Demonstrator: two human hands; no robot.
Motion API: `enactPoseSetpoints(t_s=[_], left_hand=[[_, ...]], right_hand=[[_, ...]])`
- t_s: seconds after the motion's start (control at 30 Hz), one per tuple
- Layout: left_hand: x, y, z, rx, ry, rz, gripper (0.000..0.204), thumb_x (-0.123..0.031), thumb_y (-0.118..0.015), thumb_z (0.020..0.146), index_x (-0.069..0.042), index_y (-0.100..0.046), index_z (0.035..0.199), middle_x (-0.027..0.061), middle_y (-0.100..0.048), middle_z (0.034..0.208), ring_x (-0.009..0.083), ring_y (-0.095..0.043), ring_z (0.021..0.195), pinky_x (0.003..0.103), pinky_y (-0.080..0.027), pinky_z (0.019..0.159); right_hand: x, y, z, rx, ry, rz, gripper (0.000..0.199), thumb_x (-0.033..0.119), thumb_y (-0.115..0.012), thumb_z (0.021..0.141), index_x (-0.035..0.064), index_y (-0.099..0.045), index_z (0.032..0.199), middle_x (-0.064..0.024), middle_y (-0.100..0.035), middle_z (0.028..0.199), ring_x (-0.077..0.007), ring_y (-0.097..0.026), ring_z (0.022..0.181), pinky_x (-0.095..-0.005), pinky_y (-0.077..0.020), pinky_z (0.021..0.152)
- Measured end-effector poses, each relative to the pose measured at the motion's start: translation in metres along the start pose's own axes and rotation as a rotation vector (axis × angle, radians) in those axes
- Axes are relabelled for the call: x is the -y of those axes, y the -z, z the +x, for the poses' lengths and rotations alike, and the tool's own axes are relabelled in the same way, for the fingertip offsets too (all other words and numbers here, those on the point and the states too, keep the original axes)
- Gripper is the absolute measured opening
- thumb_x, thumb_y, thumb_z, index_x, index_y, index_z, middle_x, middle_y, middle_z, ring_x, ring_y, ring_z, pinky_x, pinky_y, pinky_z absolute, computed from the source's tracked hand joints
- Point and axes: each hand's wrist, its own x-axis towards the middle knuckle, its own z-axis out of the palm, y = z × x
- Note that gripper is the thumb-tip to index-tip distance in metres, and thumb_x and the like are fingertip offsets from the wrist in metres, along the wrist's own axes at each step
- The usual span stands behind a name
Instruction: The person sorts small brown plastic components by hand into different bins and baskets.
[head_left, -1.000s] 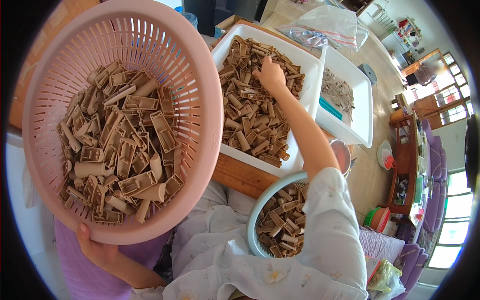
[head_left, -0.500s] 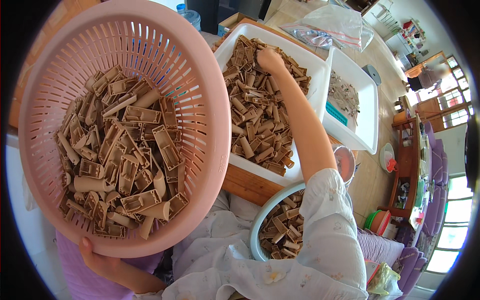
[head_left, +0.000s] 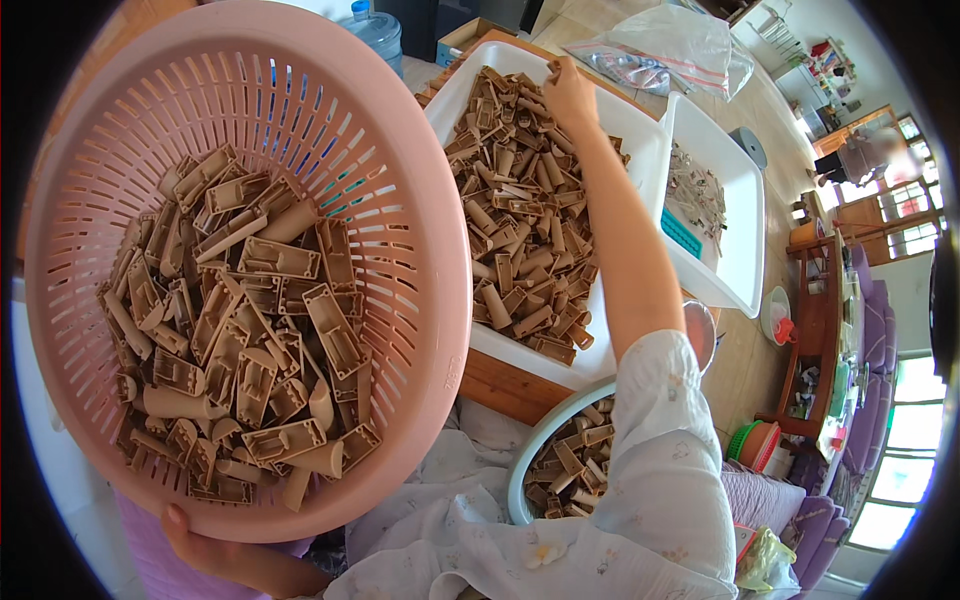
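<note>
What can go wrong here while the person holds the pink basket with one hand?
1. The pink slotted basket is tilted and held only by the left hand at its lower rim, so the brown plastic parts may slide out.
2. The right hand reaches far into the white tray; the forearm might push parts over its edge.

Basket (head_left: 420, 200) left of tray (head_left: 640, 140), bowl (head_left: 525, 470) before tray
</note>
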Motion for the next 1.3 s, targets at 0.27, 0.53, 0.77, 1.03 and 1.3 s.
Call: enactPoseSetpoints(t_s=[0.27,0.53,0.77,1.03,1.3], left_hand=[[-0.003,0.005,0.001,0.008,0.011,-0.012,0.055,-0.024,-0.048,0.08,0.006,-0.028,0.122,0.019,-0.038,0.12,0.0286,-0.041,0.108,0.039,-0.034,0.092],[-0.003,-0.004,0.003,0.031,0.014,0.019,0.054,-0.023,-0.048,0.08,0.007,-0.028,0.121,0.019,-0.04,0.118,0.0284,-0.043,0.106,0.039,-0.036,0.09],[-0.004,-0.006,0.003,0.107,0.042,-0.016,0.054,-0.022,-0.05,0.079,0.007,-0.029,0.12,0.0193,-0.041,0.117,0.0286,-0.044,0.105,0.038,-0.037,0.09],[-0.006,-0.004,0.004,0.046,0.047,-0.038,0.051,-0.021,-0.048,0.08,0.007,-0.031,0.119,0.019,-0.042,0.117,0.0285,-0.045,0.105,0.038,-0.037,0.089],[-0.004,-0.009,0.004,0.036,0.045,-0.028,0.05,-0.019,-0.049,0.08,0.007,-0.031,0.119,0.0184,-0.044,0.114,0.0289,-0.045,0.103,0.038,-0.037,0.089]], right_hand=[[-0.016,0.016,0.005,0.31,0.141,-0.365,0.03,0.02,-0.056,0.074,0.0054,-0.052,0.099,-0.0151,-0.058,0.093,-0.0306,-0.054,0.09,-0.0395,-0.0456,0.073],[-0.019,0.005,0.004,0.227,0.133,-0.022,0.028,0.016,-0.052,0.073,0.0007,-0.049,0.097,-0.02,-0.055,0.092,-0.0351,-0.052,0.09,-0.0404,-0.0433,0.075],[-0.014,-0.001,-0.004,0.347,0.239,-0.256,0.031,0.025,-0.063,0.072,0.0018,-0.054,0.09,-0.0177,-0.054,0.09,-0.0327,-0.053,0.088,-0.039,-0.0444,0.074],[-0.01,0.008,-0.01,0.398,0.309,-0.313,0.026,0.021,-0.064,0.071,0.0029,-0.053,0.086,-0.0141,-0.055,0.088,-0.0306,-0.054,0.087,-0.0384,-0.0447,0.074],[-0.014,0.014,-0.011,0.333,0.203,-0.159,0.028,0.023,-0.063,0.068,0.0032,-0.055,0.085,-0.0153,-0.06,0.083,-0.0307,-0.057,0.078,-0.0381,-0.0461,0.069]])
